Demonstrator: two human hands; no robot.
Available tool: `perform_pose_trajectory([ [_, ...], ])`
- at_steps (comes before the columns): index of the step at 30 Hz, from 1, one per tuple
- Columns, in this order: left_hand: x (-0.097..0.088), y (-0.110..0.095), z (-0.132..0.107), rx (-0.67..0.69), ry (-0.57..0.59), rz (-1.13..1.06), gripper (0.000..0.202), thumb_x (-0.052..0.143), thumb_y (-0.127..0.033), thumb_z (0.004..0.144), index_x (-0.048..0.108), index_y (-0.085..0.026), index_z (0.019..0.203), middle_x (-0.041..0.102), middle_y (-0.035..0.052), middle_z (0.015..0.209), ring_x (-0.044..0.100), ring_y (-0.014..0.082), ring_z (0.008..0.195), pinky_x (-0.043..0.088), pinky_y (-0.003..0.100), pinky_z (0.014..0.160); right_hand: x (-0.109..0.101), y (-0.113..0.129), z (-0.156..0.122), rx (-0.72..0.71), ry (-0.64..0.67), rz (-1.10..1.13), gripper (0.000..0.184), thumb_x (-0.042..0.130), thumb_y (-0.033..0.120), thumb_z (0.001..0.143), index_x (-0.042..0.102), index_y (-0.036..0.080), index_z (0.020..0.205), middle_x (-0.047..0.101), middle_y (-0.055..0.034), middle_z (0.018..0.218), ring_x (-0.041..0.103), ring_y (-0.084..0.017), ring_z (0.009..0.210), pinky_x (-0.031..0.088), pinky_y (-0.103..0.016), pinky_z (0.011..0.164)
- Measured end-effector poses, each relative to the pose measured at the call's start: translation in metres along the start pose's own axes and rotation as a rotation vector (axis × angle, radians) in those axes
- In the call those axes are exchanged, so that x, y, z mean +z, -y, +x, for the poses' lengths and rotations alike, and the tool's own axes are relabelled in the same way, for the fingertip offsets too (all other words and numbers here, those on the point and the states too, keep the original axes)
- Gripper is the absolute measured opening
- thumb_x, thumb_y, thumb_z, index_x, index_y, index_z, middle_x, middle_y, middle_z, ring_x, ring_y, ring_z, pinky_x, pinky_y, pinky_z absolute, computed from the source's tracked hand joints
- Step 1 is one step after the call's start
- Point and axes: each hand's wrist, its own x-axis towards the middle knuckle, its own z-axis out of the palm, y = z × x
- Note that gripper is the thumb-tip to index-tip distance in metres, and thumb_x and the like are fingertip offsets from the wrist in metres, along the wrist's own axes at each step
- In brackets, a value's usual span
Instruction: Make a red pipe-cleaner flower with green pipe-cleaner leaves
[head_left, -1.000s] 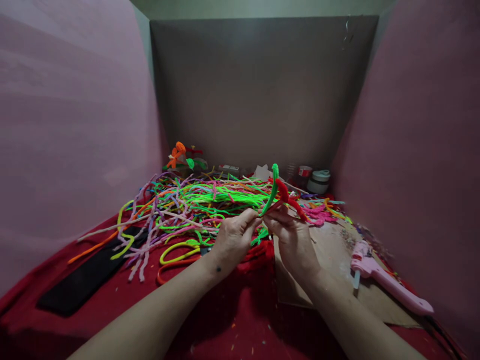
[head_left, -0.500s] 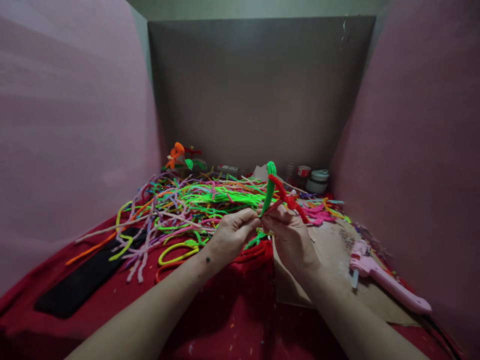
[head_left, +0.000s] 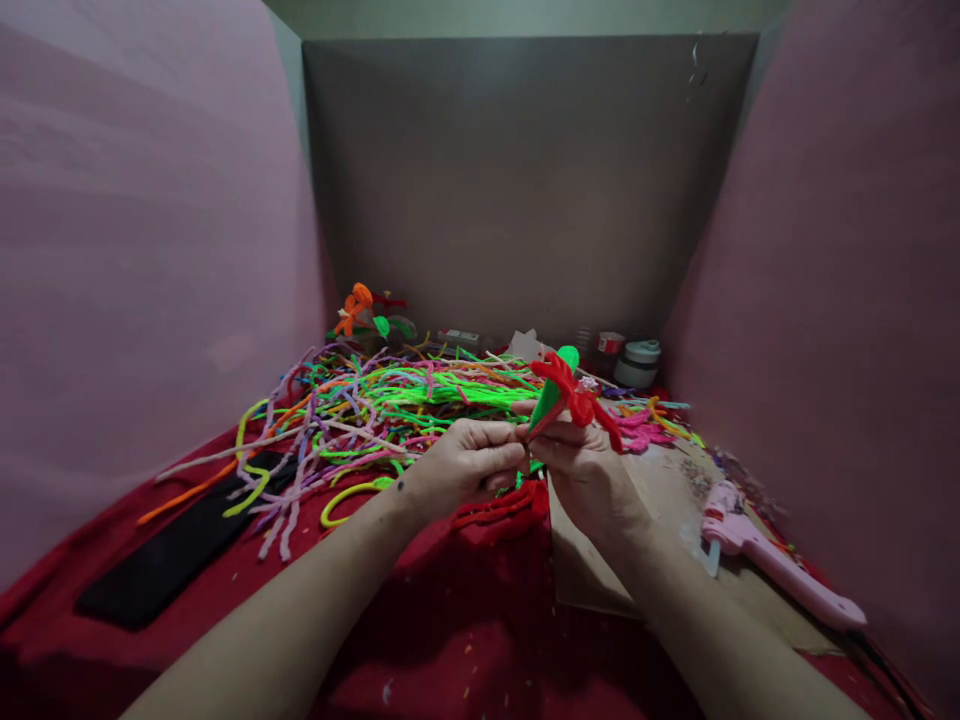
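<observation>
Between my two hands is a red pipe-cleaner flower [head_left: 581,400], its petals leaning to the right. A green pipe-cleaner leaf [head_left: 551,393] rises beside the flower's stem. My left hand [head_left: 480,458] pinches the lower end of the leaf and stem with thumb and forefinger. My right hand [head_left: 589,470] is closed round the same base from the right, just below the flower. The fingertips of both hands nearly meet, and they hide the join between leaf and stem.
Loose multicoloured pipe cleaners [head_left: 442,388] spread behind my hands. A pink glue gun [head_left: 780,565] rests on cardboard [head_left: 667,500] at right. Yellow-handled scissors [head_left: 345,498] and a black flat object [head_left: 172,550] lie left. An orange flower [head_left: 355,308] and a lidded jar [head_left: 637,363] stand behind.
The green leaf has turned from an upright, edge-on strip to a broader face tilted right, now partly behind the red petals. My left forearm has shifted slightly, covering more of the scissors' handles.
</observation>
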Motion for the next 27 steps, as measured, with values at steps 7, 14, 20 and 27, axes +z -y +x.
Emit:
perform_pose_trajectory([
  [7, 0.019, 0.010, 0.001, 0.291, -0.398, 0.514, 0.013, 0.051, -0.031, 0.080, 0.056, -0.019, 0.075, 0.051, -0.0019, 0.061, 0.044, 0.0100, 0.055, 0.033, 0.020, 0.054, 0.001, -0.011, -0.001, -0.090, -0.147, -0.044, 0.014, 0.067, 0.017, 0.063, 0.070, 0.023, 0.075, 0.069, -0.0003, 0.078, 0.060, -0.019, 0.077, 0.045, -0.032, 0.072],
  [14, 0.015, 0.019, 0.004, 0.242, -0.432, 0.454, 0.020, 0.045, -0.029, 0.082, 0.056, -0.019, 0.069, 0.040, -0.0046, 0.053, 0.035, 0.0081, 0.049, 0.029, 0.019, 0.049, 0.003, -0.006, -0.002, -0.129, -0.110, -0.164, 0.010, 0.066, 0.019, 0.067, 0.071, 0.022, 0.075, 0.063, 0.0017, 0.066, 0.051, -0.013, 0.061, 0.041, -0.025, 0.059],
  [20, 0.014, 0.017, 0.006, 0.221, -0.405, 0.328, 0.019, 0.047, -0.029, 0.080, 0.057, -0.017, 0.069, 0.040, -0.0043, 0.057, 0.035, 0.0077, 0.051, 0.030, 0.019, 0.049, -0.001, -0.005, -0.003, -0.106, -0.041, -0.205, 0.013, 0.064, 0.025, 0.069, 0.070, 0.021, 0.081, 0.062, -0.0008, 0.072, 0.054, -0.014, 0.064, 0.043, -0.026, 0.059],
  [27, 0.016, 0.014, 0.006, 0.184, -0.404, 0.245, 0.018, 0.051, -0.030, 0.078, 0.056, -0.016, 0.067, 0.039, -0.0051, 0.055, 0.033, 0.0069, 0.049, 0.029, 0.019, 0.046, -0.005, -0.008, -0.001, -0.115, -0.089, -0.305, 0.011, 0.063, 0.026, 0.070, 0.071, 0.020, 0.072, 0.055, 0.0012, 0.058, 0.044, -0.011, 0.054, 0.037, -0.023, 0.050],
])
